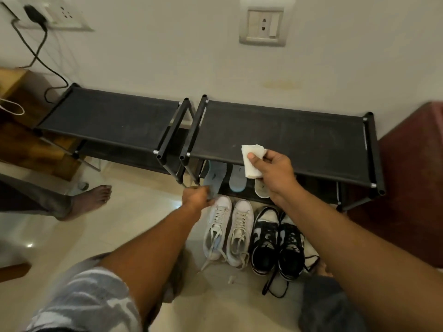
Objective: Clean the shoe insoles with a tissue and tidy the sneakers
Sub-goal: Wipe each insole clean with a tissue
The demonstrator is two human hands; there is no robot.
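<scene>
My right hand (273, 168) pinches a folded white tissue (250, 161) above the front edge of the right black shoe rack (299, 137). My left hand (195, 196) grips the near end of a grey-blue insole (214, 176) that leans against the rack's lower shelf. A light blue insole (237, 182) and a pale beige insole (261, 189) lean beside it, the beige one partly hidden by my right wrist. On the floor in front stand a pair of white sneakers (229, 232) and a pair of black-and-white sneakers (278, 243) with loose laces.
A second black rack (107, 118) stands to the left, against the wall. Another person's bare foot (88, 200) rests on the tiled floor at left. A wooden cabinet (21, 130) and a dark cable (36, 56) sit at far left; a dark red surface (412, 188) lies right.
</scene>
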